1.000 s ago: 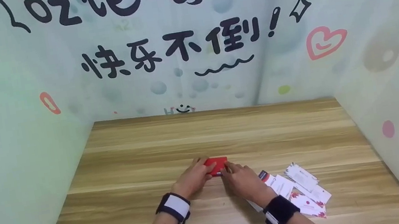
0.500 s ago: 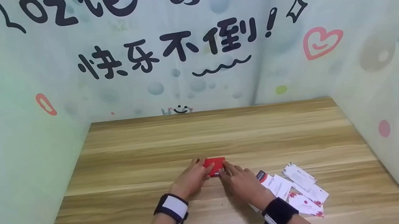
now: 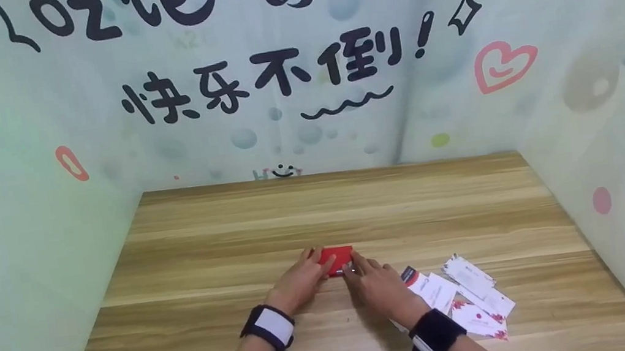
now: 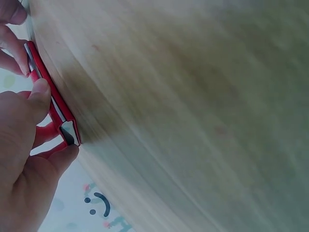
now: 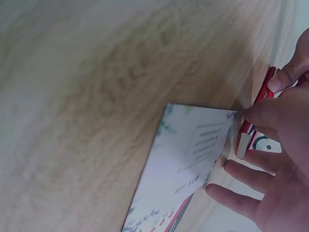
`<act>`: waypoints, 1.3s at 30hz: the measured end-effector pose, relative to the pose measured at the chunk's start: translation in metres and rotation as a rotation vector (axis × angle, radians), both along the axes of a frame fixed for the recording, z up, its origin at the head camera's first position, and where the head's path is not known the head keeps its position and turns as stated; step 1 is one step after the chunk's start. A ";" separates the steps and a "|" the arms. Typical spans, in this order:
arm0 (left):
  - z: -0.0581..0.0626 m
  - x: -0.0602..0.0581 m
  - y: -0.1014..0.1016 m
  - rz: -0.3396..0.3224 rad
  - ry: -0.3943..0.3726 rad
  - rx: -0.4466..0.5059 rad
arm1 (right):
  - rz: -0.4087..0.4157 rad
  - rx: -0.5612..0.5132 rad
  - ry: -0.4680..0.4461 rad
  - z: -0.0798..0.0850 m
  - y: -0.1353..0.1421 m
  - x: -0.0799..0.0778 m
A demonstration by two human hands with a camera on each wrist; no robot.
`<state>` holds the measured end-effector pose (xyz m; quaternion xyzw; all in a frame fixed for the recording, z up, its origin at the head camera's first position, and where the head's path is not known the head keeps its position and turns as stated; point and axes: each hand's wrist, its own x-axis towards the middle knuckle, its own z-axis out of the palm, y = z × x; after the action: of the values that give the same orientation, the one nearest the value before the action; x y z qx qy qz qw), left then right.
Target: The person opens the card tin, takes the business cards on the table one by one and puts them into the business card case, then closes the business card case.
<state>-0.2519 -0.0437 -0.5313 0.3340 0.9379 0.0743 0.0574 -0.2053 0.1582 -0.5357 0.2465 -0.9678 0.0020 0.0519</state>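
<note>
On the wood-grained tabletop point(image 3: 207, 259), the bare left hand point(image 3: 296, 282) grips a flat, rectangular red case with metallic edging point(image 3: 342, 256), probably to steady it for the bare right hand point(image 3: 384, 287) pinching its other end, with white printed paper cards point(image 3: 471, 275) overlapping nearby, seemingly for easy reach

The tabletop point(image 3: 204, 241) has a smooth wood-grain finish with a soft, low sheen. The red card case point(image 3: 343, 253) has a smooth red cover, leather or plastic, hard to tell which, around a glossy, silvery metal-looking end. At right, the business cards point(image 3: 478, 321) are smooth printed paper or card. The left wristband point(image 3: 275, 325) and right wristband point(image 3: 438, 330) look like matt black cloth, the left with a smooth white patch. The far backdrop point(image 3: 191, 150) appears to be matt printed fabric, softly creased.
</note>
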 end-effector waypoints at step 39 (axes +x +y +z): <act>-0.007 -0.034 0.005 0.274 -0.358 0.756 | -0.039 -0.027 -0.115 0.001 0.000 0.002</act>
<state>-0.2857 -0.0384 -0.5378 0.1859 0.8556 0.4759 0.0826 -0.2033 0.1580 -0.5350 0.2265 -0.9736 0.0282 -0.0006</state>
